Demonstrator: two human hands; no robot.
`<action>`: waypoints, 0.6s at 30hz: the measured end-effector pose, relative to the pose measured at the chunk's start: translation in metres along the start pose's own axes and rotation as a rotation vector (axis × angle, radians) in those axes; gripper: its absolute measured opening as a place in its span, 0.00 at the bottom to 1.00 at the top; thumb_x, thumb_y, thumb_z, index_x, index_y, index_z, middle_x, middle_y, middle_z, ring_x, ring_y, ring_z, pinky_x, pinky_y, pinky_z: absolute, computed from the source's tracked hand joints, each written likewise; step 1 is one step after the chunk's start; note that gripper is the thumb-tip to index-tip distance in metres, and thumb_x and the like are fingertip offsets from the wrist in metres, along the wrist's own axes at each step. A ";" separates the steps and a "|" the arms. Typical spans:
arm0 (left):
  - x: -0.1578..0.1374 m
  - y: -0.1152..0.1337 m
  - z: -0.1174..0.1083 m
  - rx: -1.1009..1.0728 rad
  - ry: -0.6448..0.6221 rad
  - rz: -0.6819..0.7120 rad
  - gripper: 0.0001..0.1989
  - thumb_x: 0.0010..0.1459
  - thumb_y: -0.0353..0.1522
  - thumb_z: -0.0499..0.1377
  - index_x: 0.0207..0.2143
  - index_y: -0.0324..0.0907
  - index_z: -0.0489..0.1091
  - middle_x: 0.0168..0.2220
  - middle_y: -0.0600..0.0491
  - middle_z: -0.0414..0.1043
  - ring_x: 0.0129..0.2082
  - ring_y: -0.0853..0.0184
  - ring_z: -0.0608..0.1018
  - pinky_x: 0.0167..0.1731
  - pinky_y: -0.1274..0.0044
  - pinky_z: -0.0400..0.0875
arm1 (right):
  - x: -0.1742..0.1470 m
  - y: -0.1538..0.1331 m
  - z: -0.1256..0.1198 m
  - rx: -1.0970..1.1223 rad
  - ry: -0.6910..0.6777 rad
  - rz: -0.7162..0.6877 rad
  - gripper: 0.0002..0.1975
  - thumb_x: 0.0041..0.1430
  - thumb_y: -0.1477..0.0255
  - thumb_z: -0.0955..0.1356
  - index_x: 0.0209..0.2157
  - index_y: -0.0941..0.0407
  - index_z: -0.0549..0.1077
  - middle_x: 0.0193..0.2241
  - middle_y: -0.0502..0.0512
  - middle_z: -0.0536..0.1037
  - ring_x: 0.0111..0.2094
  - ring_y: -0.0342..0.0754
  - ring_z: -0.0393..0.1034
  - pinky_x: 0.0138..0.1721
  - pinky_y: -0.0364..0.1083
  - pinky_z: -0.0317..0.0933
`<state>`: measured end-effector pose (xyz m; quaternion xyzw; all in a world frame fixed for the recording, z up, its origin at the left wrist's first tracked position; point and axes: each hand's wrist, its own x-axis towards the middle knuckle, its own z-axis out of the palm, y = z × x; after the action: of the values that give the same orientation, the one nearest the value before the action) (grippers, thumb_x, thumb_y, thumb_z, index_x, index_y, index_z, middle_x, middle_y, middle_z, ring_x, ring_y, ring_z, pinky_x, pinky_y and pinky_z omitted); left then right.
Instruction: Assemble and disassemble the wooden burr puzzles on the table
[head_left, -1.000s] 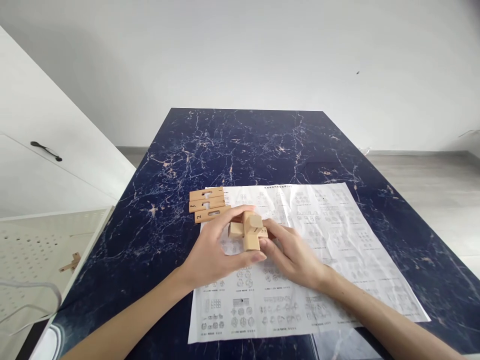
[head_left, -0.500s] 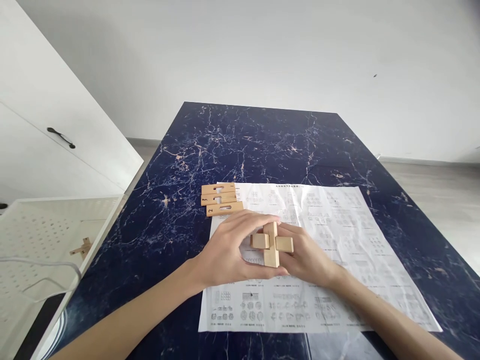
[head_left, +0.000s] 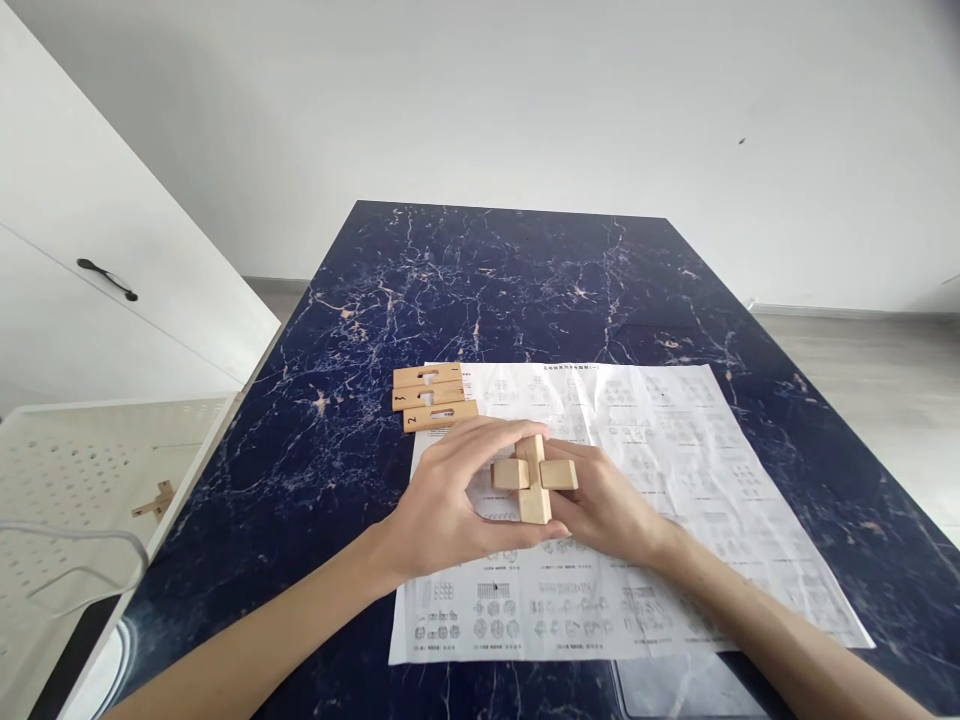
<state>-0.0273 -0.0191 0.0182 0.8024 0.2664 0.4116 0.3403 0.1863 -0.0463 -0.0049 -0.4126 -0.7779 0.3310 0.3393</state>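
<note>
Between my two hands is a pale wooden burr puzzle [head_left: 534, 478], its interlocked bars forming a cross. My left hand [head_left: 454, 490] grips its upright bar, fingers at the top end and thumb at the bottom. My right hand [head_left: 607, 500] is closed around the puzzle from behind and the right; its fingertips are hidden. Beneath the hands lies a creased instruction sheet [head_left: 675, 560] printed with small diagrams. Several flat wooden pieces with cut-out slots [head_left: 439, 415], marked 1, 2 and 3, rest by the sheet's upper left corner.
The sheet lies on a dark blue marbled table [head_left: 480, 290]. Under its front edge is a flat dark glossy panel [head_left: 682, 690]. To the left, a white perforated surface [head_left: 67, 470] bears a small wooden cross-shaped piece [head_left: 156, 500] and a pale cable [head_left: 112, 535]. A white cabinet [head_left: 127, 230] stands behind.
The view has shifted slightly, so everything sits a little further left. Both hands keep their hold on the burr puzzle, with no clear change in its shape.
</note>
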 end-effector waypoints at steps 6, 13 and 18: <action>0.002 0.004 -0.001 -0.105 -0.025 -0.096 0.36 0.48 0.38 0.81 0.58 0.49 0.74 0.54 0.51 0.83 0.52 0.57 0.85 0.55 0.65 0.80 | -0.001 0.005 -0.002 -0.007 -0.023 -0.024 0.13 0.65 0.80 0.65 0.26 0.55 0.64 0.26 0.47 0.69 0.24 0.40 0.61 0.26 0.42 0.54; 0.004 0.001 -0.004 -0.269 -0.038 -0.169 0.35 0.48 0.38 0.81 0.58 0.50 0.76 0.53 0.51 0.84 0.52 0.56 0.85 0.53 0.65 0.82 | 0.001 0.000 -0.004 0.060 -0.038 -0.019 0.14 0.66 0.79 0.65 0.27 0.54 0.59 0.24 0.45 0.64 0.23 0.40 0.56 0.24 0.42 0.50; 0.006 0.001 -0.005 -0.241 -0.023 -0.188 0.35 0.48 0.39 0.81 0.57 0.49 0.76 0.53 0.51 0.84 0.52 0.56 0.85 0.53 0.66 0.81 | 0.002 -0.006 -0.004 0.069 -0.075 0.033 0.13 0.67 0.79 0.64 0.27 0.54 0.60 0.26 0.46 0.65 0.25 0.41 0.57 0.26 0.42 0.53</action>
<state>-0.0281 -0.0136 0.0241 0.7318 0.2851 0.3976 0.4745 0.1863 -0.0462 0.0027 -0.4007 -0.7714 0.3782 0.3185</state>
